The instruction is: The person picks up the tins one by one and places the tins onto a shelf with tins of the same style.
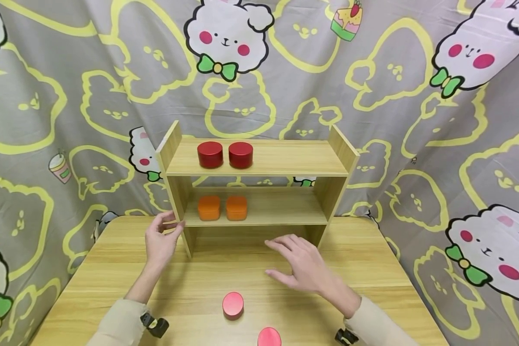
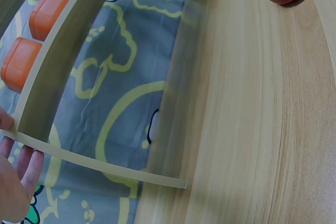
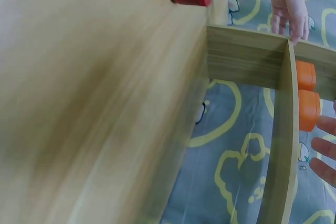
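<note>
A wooden shelf unit (image 1: 259,223) stands on the table. My left hand (image 1: 161,240) is at its left side panel; in the left wrist view the thumb lies on one face and the fingers (image 2: 32,169) on the other, gripping the edge. My right hand (image 1: 304,264) is in front of the lower shelf opening on the right, fingers spread apart from the thumb, holding nothing. Two dark red round tins (image 1: 210,154) sit on the top board, left of centre. Below them, two orange square boxes (image 1: 209,208) rest side by side on the middle board.
Two more red round tins are on the table in front of the shelf: one near the middle (image 1: 233,305), another at the bottom edge (image 1: 269,337) of the head view, partly cut off. A patterned grey curtain (image 1: 259,105) hangs behind the table (image 1: 207,278).
</note>
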Tool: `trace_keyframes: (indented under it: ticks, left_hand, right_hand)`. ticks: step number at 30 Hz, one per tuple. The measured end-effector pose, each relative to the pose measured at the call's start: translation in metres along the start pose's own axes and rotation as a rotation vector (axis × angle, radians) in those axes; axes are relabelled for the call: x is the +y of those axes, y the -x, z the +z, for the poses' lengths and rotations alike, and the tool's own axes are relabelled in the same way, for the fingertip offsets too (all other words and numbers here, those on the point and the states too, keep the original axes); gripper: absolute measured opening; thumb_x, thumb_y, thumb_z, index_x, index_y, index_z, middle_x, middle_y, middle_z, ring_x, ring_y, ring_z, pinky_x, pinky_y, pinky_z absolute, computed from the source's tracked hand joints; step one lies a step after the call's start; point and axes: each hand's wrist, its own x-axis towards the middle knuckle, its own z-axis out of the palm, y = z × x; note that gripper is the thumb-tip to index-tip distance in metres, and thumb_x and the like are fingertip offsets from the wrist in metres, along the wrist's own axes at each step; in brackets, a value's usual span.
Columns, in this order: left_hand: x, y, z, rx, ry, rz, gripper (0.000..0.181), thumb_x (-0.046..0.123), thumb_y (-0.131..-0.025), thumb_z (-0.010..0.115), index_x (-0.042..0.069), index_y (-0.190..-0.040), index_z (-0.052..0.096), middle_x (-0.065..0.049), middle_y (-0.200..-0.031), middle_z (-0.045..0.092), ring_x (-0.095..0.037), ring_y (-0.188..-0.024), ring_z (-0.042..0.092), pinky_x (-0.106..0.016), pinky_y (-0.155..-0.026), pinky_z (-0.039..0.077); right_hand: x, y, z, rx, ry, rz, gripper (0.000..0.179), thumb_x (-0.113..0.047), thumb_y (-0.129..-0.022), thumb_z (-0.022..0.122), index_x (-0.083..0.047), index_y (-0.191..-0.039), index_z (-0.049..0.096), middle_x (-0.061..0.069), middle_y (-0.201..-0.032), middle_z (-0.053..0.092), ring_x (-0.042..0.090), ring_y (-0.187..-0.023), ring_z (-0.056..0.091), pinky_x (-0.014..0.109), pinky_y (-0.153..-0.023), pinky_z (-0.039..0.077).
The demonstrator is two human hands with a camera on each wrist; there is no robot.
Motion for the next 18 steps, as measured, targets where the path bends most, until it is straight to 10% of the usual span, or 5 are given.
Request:
trace_keyframes:
  ticks: [18]
  left_hand:
    - [0.000, 0.000, 0.001, 0.016, 0.025, 0.015, 0.033, -0.006, -0.090, 0.076, -0.003, -0.122, 0.070, 0.023, -0.095, 0.062, 0.005, -0.083, 0.066, -0.006, -0.075, 0.060]
  right_hand:
    - [-0.023, 0.047, -0.005, -0.083, -0.024, -0.053, 0.069, -0.060, -0.084, 0.079, -0.015, -0.135, 0.068, -0.005, -0.122, 0.072, 0.012, -0.108, 0.068, 0.031, -0.090, 0.063]
